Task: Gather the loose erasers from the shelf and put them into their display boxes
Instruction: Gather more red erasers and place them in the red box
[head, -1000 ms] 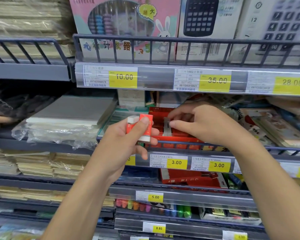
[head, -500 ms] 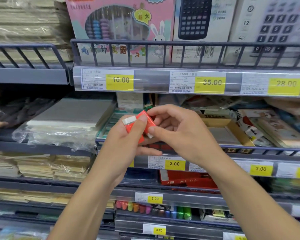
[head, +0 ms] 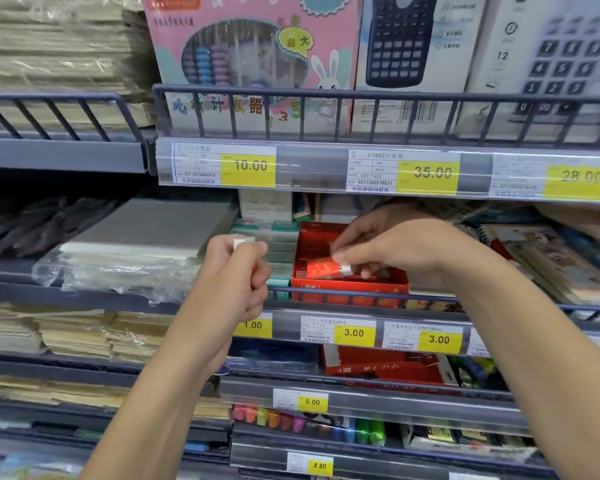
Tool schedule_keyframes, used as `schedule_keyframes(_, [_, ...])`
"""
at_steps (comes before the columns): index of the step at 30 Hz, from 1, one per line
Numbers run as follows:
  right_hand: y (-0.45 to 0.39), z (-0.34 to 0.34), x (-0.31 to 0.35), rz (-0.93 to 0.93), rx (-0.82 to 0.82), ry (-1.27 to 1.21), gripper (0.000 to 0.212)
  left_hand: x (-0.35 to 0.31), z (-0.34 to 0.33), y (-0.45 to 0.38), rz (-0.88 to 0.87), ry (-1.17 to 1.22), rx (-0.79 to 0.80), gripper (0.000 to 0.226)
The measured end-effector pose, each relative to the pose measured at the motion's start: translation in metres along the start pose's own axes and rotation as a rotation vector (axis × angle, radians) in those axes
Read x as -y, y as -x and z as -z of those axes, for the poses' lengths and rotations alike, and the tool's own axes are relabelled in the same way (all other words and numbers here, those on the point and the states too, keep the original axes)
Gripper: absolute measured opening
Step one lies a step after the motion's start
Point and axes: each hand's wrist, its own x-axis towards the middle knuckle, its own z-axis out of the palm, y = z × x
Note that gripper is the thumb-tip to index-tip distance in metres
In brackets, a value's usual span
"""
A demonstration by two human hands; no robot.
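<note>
Shelf tags are reading 10.00 (head: 248, 165), 35.00 (head: 432, 172) and 28.00 (head: 581, 176) on the upper rail; 3.00 (head: 354, 332) is showing below the red display box (head: 349, 285). The right hand (head: 406, 247) is pinching a red-sleeved eraser (head: 328, 268) between thumb and fingertips, lying level over the box's open top. The left hand (head: 234, 271) is curling around a second eraser (head: 243, 242), its white end showing above the fingers.
</note>
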Motion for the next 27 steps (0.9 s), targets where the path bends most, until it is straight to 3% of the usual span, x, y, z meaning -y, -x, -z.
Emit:
schedule_keyframes(17, [-0.024,-0.017,0.007,0.102,0.009,0.386,0.006,0.0,0.005,0.003,0.025,-0.049,0.012,0.021])
schedule_keyframes(20, [-0.026,-0.016,0.005,0.104,0.038,0.346,0.011,-0.001,0.001,0.004,0.029,-0.06,0.009,0.027])
schedule_keyframes(25, [-0.024,-0.017,-0.002,0.189,0.001,0.455,0.009,-0.001,-0.004,0.005,0.029,-0.048,0.04,0.008])
schedule_keyframes(27, [-0.022,-0.017,-0.003,0.216,-0.009,0.45,0.011,-0.002,-0.006,0.005,0.015,-0.057,0.067,0.013])
